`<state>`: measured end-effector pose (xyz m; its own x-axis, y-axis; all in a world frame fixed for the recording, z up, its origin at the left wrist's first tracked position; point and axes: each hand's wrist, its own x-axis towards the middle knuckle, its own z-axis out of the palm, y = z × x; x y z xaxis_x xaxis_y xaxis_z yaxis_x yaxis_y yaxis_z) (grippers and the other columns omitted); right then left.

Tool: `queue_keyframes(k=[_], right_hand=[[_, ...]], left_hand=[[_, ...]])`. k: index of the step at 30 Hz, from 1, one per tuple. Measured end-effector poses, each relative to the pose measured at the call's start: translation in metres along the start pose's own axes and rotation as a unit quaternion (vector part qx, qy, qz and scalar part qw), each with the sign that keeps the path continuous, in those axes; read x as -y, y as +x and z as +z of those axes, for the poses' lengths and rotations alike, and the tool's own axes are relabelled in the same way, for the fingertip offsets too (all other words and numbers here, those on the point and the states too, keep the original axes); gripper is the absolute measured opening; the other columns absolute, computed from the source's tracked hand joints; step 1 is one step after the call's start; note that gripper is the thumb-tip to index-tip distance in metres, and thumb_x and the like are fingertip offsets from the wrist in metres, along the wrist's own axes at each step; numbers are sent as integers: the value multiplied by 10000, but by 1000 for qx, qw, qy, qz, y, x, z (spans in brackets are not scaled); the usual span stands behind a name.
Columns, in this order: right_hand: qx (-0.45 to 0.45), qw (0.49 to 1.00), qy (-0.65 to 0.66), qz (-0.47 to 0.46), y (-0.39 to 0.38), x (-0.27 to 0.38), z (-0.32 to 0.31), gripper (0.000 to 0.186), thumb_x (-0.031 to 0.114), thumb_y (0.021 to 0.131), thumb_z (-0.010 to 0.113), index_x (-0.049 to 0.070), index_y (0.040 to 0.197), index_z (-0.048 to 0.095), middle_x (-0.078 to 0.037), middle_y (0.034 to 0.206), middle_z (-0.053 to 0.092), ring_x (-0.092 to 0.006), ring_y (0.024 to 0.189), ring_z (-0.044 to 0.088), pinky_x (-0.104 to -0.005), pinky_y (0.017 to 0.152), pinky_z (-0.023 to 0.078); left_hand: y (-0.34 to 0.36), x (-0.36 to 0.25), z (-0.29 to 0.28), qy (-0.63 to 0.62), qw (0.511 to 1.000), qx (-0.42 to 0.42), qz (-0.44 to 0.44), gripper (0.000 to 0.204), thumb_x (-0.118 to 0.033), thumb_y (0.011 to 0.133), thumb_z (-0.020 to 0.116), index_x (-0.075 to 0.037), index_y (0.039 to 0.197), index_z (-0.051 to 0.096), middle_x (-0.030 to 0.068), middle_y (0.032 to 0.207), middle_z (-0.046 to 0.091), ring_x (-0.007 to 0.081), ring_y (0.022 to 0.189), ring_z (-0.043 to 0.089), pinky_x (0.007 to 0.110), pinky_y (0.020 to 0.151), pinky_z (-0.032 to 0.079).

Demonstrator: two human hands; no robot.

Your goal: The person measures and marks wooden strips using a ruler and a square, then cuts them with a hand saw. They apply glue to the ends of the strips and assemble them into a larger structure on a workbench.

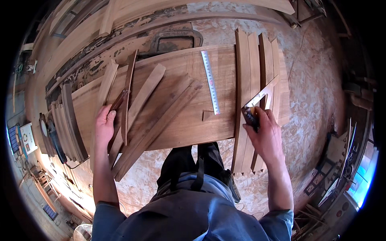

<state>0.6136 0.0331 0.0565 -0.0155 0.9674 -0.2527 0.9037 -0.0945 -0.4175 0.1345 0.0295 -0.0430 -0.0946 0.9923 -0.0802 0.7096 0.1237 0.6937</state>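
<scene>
My left hand (105, 123) is closed around a short dark wooden piece (118, 100) at the left of a broad wooden board (217, 80). Loose wooden strips lie askew beside it: a thin upright-looking one (128, 98), a paler one (146, 92) and a thick dark one (157, 126). On the right, my right hand (265, 138) grips the dark handle of a carpenter's square (257, 97). Its light blade slants across several wooden strips (242, 72) laid side by side over the board. Between my hands lies a metal ruler (210, 82), with a small wood offcut (208, 116) by its near end.
A large clamp (177, 40) sits beyond the board's far edge, near long timbers (173, 18). Several curved wooden strips (68, 124) stand together at the left, beside a dark corded tool (56, 142). A fan (83, 232) shows at the lower left.
</scene>
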Motion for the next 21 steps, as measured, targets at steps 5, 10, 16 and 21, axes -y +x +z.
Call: queue_keyframes(k=[5,10,16,21], right_hand=[[-1,973,208,-104,-17,58,5,492,129,743,781,-35,1148,556,-174,935,572,-328,802,649,-396,671,546],[52,942,330,-47,-20,98,29,471,169,730,809,-18,1090,571,-161,918,572,-331,819,621,-405,709,519],[45,884,465,32,-18,115,46,388,196,760,789,-13,1009,577,-168,891,557,-349,845,580,-409,731,479],[68,898,434,-28,-15,119,45,311,172,829,719,-29,1015,572,-181,876,559,-349,864,581,-415,735,473]], left_hand=[[6,-15,-3,88,996,29,13,239,-104,918,579,12,1125,615,158,1015,627,326,960,594,362,868,460],[2,-23,-8,196,980,4,33,270,-60,888,567,2,1149,602,181,1083,622,367,1027,579,394,922,450],[-33,-162,10,-17,989,129,73,513,-119,822,688,11,1283,506,196,1152,602,354,1007,618,402,854,504],[-57,-188,61,3,982,101,157,589,-87,814,675,63,1325,423,230,1067,606,396,937,628,419,789,516]])
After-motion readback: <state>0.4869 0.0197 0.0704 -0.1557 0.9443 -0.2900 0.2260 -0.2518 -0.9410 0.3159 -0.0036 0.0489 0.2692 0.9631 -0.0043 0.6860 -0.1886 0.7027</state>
